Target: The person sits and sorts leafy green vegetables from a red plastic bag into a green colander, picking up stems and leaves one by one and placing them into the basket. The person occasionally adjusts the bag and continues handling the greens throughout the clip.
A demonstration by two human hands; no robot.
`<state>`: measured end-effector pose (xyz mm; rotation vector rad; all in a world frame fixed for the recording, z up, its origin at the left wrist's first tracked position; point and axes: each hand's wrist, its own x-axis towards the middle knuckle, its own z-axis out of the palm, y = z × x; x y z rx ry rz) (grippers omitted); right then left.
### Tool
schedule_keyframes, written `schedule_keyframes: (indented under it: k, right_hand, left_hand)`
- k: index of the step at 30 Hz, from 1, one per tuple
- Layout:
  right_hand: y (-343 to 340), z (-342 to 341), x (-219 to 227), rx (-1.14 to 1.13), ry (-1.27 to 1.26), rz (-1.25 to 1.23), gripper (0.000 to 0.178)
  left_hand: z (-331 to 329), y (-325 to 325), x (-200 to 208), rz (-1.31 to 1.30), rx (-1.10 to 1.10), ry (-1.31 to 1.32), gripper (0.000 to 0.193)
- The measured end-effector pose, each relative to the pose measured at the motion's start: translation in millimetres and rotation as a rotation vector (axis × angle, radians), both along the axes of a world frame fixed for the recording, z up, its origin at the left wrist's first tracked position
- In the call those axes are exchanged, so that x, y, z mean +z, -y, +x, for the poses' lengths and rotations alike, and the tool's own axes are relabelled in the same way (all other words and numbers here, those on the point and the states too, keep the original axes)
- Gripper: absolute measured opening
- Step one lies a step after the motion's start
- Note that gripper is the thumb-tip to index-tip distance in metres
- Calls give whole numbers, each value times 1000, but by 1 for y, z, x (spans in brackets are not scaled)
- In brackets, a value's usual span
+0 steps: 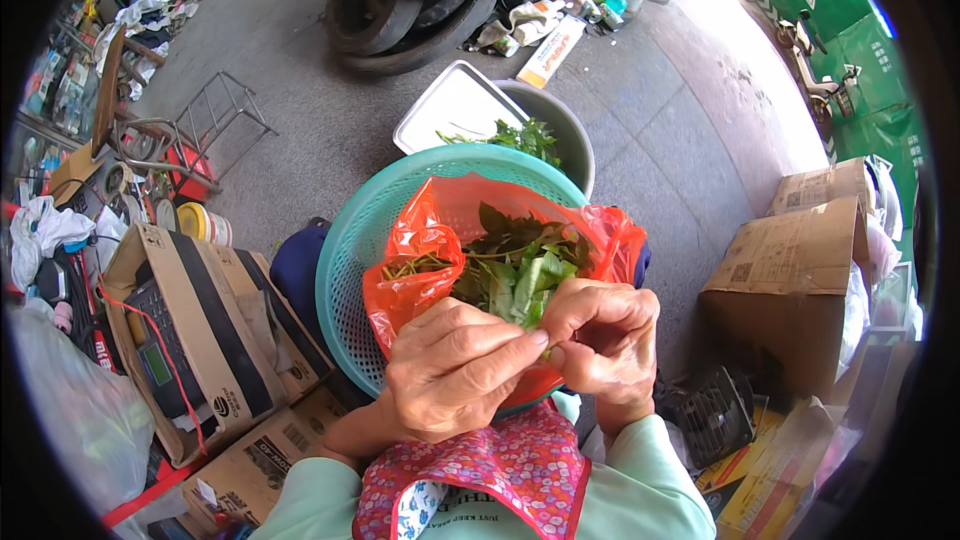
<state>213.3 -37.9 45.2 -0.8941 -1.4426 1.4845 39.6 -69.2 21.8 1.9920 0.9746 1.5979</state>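
Note:
My left hand (455, 370) and my right hand (605, 340) meet over a teal plastic basket (350, 230), fingertips pinched close together. Between them is a sprig of leafy greens (530, 288), its leaves pointing away from me; a bit of green stem shows at the fingertips. Inside the basket sits an open red plastic bag (400, 310) with more dark green leaves and stems in it. My fingers partly cover the bag's near side. Just beyond, a grey basin (575, 135) holds picked leaves (530, 140), with a white tray (455, 105) resting on its left side.
Black tyres (385, 25) are piled at the far side, near a small orange-and-white box (552, 52). At left stands an opened carton (230, 330) with a telephone-like device in it. Cardboard boxes (785, 280) stand at right. A metal frame (215, 125) is on the far left.

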Motion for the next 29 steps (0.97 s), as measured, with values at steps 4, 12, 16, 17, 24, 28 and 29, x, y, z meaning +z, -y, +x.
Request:
schedule_keyframes:
  k: [4, 12, 16, 17, 24, 28, 29]
  right_hand:
    - [1, -2, -3, 17, 143, 102, 8]
    - [4, 27, -17, -528, -136, -50, 5]
    - [5, 3, -18, -332, 83, 150, 5]
    - [3, -4, -16, -322, 99, 191, 6]
    - [6, -5, -13, -311, 175, 215, 4]
    - [5, 3, -14, -303, 327, 219, 6]
    - [-4, 17, -2, -349, 379, 279, 6]
  left_hand:
    - [-10, 0, 1, -127, -97, 221, 26]
    - [-72, -10, 4, 92, 846, 556, 28]
    - [-28, -8, 4, 162, 351, -207, 23]
    - [-19, -13, 3, 203, 290, -342, 26]
    - [-3, -12, -1, 228, 249, -519, 26]
    - [12, -22, -9, 285, 314, -501, 22]
    - [27, -40, -6, 343, 295, -429, 22]
